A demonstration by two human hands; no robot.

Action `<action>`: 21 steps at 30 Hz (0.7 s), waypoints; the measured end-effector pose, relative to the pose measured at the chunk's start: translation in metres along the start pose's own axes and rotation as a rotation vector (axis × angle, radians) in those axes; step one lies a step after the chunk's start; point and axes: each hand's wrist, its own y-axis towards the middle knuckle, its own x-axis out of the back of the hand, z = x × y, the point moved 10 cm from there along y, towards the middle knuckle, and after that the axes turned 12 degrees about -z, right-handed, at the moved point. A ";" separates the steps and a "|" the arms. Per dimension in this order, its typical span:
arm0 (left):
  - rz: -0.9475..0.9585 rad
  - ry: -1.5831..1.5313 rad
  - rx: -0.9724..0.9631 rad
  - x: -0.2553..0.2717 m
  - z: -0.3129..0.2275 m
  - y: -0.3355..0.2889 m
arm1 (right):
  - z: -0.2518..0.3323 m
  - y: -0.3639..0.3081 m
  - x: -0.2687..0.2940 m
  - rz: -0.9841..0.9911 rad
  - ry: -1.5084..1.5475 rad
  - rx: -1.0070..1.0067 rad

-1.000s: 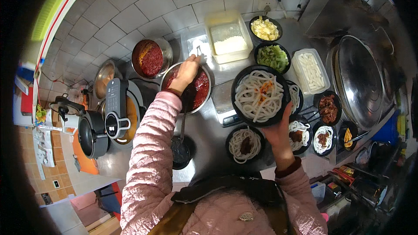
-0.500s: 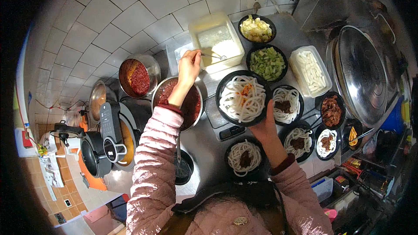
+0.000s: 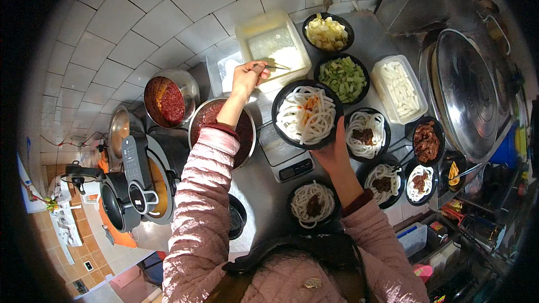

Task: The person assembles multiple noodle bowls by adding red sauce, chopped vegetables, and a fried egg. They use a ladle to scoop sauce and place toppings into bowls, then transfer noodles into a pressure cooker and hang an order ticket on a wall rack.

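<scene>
A small metal spoon (image 3: 276,67) is pinched in my left hand (image 3: 246,83), its far end over the white grains in a translucent tub (image 3: 247,33). My right hand (image 3: 334,154) grips the near right rim of a black bowl of thick white noodles (image 3: 300,123), which have an orange-red seasoning on top. That bowl is held tilted, partly over a kitchen scale (image 3: 287,161). Beyond it stand a bowl of chopped green vegetable (image 3: 342,81) and a bowl of pale chopped vegetable (image 3: 328,32).
Several noodle bowls topped with dark meat sauce, among them one in front (image 3: 313,205), surround my right hand. A pot of dark red sauce (image 3: 241,134) sits under my left forearm. Farther right are a tub of white strips (image 3: 397,91) and a large metal lid (image 3: 469,90).
The noodle bowl in my right hand has shifted slightly left and toward the far side. The spoon stays in my left hand over the tub of white grains. The whole view has shifted a little.
</scene>
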 end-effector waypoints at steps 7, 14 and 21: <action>0.003 -0.296 0.214 0.020 0.017 -0.003 | 0.000 0.010 0.000 -0.015 0.028 -0.004; -0.009 -0.480 0.232 0.044 0.020 0.005 | 0.004 0.012 -0.017 0.033 0.057 0.013; 0.034 -0.475 0.105 0.066 -0.039 -0.036 | 0.010 0.016 -0.040 0.125 0.059 0.056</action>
